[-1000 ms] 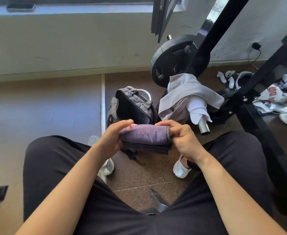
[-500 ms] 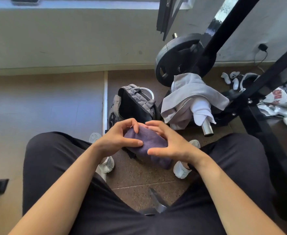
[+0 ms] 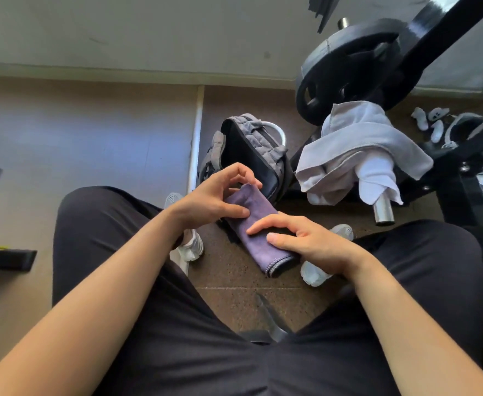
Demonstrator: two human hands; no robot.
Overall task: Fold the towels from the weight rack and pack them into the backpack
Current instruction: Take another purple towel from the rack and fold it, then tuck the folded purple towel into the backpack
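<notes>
A single wide-angle camera sat on the person's head, facing forward and steeply down, close above the thighs (image 3: 114,238). The floor (image 3: 226,281) filled the middle, the wall (image 3: 148,32) crossed the top, and the weight rack (image 3: 360,61) stood upper right.

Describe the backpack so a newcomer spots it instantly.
Start at the black weight plate on the rack. Left of the pale towels draped there, the backpack stands on the floor. It alone is grey, padded and open, with a dark interior.
</notes>
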